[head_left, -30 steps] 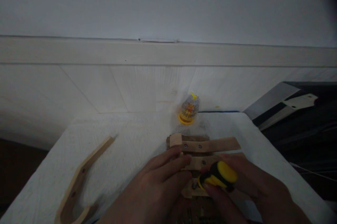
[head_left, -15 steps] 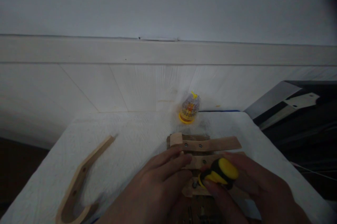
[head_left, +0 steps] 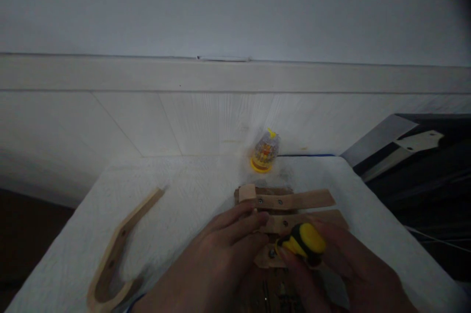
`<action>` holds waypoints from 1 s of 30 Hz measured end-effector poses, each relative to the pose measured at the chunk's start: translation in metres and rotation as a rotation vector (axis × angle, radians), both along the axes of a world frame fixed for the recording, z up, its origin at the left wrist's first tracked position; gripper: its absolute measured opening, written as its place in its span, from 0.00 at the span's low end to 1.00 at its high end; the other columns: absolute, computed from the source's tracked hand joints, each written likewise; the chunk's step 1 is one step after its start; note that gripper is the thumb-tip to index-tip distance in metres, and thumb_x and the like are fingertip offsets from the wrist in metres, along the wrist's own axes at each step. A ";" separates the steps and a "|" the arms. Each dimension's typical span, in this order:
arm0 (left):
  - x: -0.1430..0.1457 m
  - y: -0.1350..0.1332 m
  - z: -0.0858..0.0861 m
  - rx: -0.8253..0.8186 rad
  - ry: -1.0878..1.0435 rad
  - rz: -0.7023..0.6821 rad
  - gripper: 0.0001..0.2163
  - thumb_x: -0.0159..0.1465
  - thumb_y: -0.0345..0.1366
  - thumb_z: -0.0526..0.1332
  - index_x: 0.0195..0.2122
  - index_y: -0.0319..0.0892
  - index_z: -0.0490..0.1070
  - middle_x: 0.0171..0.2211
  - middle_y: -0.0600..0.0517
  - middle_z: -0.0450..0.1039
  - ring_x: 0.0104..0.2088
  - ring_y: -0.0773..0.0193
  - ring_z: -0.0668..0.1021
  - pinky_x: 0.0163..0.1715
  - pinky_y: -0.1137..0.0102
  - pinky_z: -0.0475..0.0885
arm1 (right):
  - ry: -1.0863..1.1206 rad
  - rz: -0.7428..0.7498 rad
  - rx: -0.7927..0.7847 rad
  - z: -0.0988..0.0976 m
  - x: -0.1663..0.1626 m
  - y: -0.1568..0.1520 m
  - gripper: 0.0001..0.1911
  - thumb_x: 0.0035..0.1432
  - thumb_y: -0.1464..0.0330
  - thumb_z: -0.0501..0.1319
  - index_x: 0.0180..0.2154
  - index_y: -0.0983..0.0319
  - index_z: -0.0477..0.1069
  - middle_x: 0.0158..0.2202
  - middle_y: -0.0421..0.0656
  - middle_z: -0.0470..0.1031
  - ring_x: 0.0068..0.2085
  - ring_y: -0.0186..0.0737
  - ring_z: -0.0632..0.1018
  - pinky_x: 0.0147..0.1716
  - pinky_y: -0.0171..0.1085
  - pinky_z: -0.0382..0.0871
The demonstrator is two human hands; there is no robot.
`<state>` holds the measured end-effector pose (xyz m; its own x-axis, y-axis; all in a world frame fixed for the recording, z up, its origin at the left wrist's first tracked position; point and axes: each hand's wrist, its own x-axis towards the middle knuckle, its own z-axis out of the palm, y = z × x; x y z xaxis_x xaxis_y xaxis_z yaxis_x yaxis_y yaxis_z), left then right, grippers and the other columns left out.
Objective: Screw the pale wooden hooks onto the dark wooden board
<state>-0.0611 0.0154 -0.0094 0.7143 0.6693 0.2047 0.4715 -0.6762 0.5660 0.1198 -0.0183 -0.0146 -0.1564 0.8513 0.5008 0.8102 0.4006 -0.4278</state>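
Observation:
My right hand [head_left: 353, 264] grips a stubby yellow and black screwdriver [head_left: 308, 240], which leans over the lowest wooden hook [head_left: 265, 257]. The screwdriver's tip is hidden from me. A screw head shows in that hook just left of the handle. My left hand [head_left: 224, 249] lies with fingers stretched over the left ends of the hooks; its thumb is out of sight. Above the lowest hook are a middle hook [head_left: 331, 217] and a top hook [head_left: 309, 199], both with screws in them. All three lie across a brown wooden board [head_left: 274, 190]. Several loose screws [head_left: 281, 293] lie low on the board.
Another wooden hook [head_left: 110, 259], J-shaped with two holes, lies on the white-covered table [head_left: 184, 195] at left. A clear and yellow container [head_left: 265, 153] stands behind the board. A black object with a metal bracket [head_left: 421, 140] is at right. The wall [head_left: 202, 121] closes the back.
The screwdriver handle has turned and shifted slightly left, and my right hand has moved a little with it. My left hand keeps its place. The view has shifted slightly.

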 end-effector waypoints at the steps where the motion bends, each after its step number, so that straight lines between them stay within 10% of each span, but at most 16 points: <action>1: 0.000 0.000 0.000 -0.003 -0.006 0.003 0.20 0.61 0.31 0.61 0.55 0.46 0.63 0.54 0.51 0.68 0.56 0.62 0.67 0.58 0.64 0.62 | 0.000 0.008 -0.012 0.002 -0.001 0.000 0.12 0.59 0.61 0.54 0.41 0.60 0.68 0.28 0.45 0.78 0.25 0.41 0.79 0.20 0.31 0.75; 30: 0.032 -0.027 0.024 0.145 -0.058 0.300 0.02 0.58 0.28 0.63 0.30 0.40 0.70 0.33 0.52 0.76 0.35 0.62 0.76 0.42 0.66 0.66 | -0.087 0.103 -0.198 0.027 0.001 -0.009 0.17 0.63 0.64 0.44 0.50 0.66 0.56 0.32 0.50 0.75 0.29 0.45 0.77 0.25 0.40 0.67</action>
